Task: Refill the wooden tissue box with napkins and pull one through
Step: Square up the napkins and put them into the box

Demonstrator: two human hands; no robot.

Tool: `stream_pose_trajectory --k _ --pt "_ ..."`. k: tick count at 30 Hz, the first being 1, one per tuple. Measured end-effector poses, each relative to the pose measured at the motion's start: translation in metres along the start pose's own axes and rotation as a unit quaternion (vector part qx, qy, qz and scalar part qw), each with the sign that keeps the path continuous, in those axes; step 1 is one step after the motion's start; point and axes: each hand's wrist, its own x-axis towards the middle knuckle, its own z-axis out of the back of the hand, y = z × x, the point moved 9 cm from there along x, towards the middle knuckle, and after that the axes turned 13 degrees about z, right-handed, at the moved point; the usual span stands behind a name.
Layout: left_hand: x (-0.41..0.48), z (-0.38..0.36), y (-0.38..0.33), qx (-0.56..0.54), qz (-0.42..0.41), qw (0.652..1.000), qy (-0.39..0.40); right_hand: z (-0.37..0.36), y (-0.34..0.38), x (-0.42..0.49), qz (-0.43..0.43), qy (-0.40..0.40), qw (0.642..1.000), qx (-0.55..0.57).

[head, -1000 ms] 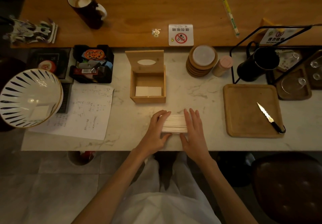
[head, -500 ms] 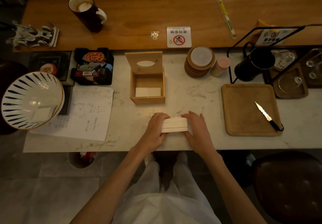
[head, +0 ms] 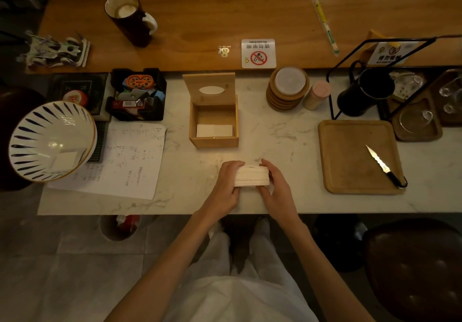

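Note:
A wooden tissue box [head: 214,142] stands open on the marble counter, its lid [head: 209,89] with the oval slot tipped up at the back. A few white napkins [head: 214,130] lie at its bottom. Nearer to me, a thick stack of white napkins [head: 251,177] is held just above the counter between both hands. My left hand [head: 226,184] grips its left end and my right hand [head: 277,186] grips its right end. The stack is about a hand's width in front of the box.
A sheet of handwritten paper [head: 125,161] and a striped bowl [head: 50,141] lie left. A black tray of small items [head: 137,95] sits beside the box. Right: stacked coasters [head: 287,89], a wooden board [head: 355,156] with a knife [head: 382,165], a black jug [head: 365,92].
My hands went from lying flat on the stack to closing on its two ends, squeezing it together and lifting it slightly off the counter.

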Motion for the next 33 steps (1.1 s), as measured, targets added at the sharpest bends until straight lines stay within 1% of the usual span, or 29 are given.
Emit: stream_pose_trajectory --k 3,5,9,12,15,23,27,30,33 --pt "0.003 0.004 0.000 0.035 -0.010 0.999 0.002 0.009 0.003 0.005 0.062 0.025 0.994 -0.090" --pt "0.005 0.003 0.001 0.058 -0.018 0.998 0.010 0.012 0.002 0.009 0.082 0.050 0.989 -0.112" --pt "0.010 0.006 -0.002 0.091 -0.033 0.995 -0.013 0.017 -0.003 0.018 0.076 0.071 0.987 -0.127" --pt "0.012 0.006 -0.005 0.112 -0.047 0.992 -0.015 0.012 -0.006 0.020 0.067 0.099 0.985 -0.125" --pt "0.014 0.006 -0.003 0.121 -0.038 0.992 -0.017 0.013 -0.007 0.021 0.061 0.101 0.984 -0.130" --pt "0.015 0.006 -0.004 0.169 -0.038 0.985 -0.020 0.014 0.001 0.022 0.085 0.118 0.979 -0.143" --pt "0.015 0.006 -0.002 0.181 -0.023 0.983 -0.026 0.015 0.004 0.022 0.085 0.117 0.978 -0.150" --pt "0.013 0.003 -0.001 0.182 -0.034 0.983 -0.015 0.012 0.010 0.021 0.109 0.132 0.971 -0.166" --pt "0.010 0.001 -0.002 0.185 -0.041 0.982 -0.012 0.006 0.022 0.022 0.152 0.161 0.949 -0.224"
